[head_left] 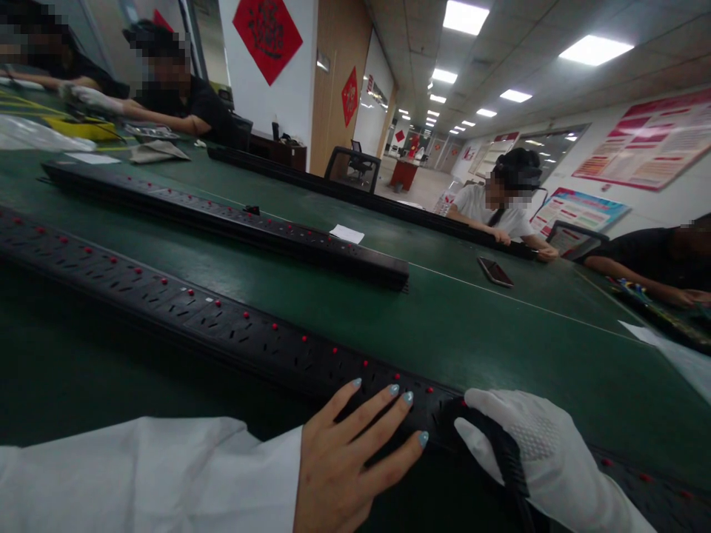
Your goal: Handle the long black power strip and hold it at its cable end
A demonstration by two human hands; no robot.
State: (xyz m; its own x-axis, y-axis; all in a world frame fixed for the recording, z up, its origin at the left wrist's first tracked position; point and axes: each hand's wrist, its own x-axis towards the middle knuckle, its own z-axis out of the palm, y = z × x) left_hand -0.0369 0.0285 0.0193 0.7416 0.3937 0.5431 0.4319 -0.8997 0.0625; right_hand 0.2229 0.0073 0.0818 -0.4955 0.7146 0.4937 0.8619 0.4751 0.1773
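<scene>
A long black power strip (255,340) with a row of sockets and small red lights runs across the table in front of me. My left hand (355,459), bare with pale blue nails, lies on the strip, its fingers spread and holding nothing. To its right, my right hand (533,444) in a white glove is closed around a black plug (494,437) with a ribbed cable end. The plug is against the strip's sockets; its pins are hidden, so I cannot tell how deep it sits.
A second black strip (233,222) lies beyond, with a paper slip (347,234) behind it. Farther off are another long black strip (333,189), a phone (495,272) and a yellow object (83,129). Several people sit around the green table (500,333); one (511,207) touches the far strip.
</scene>
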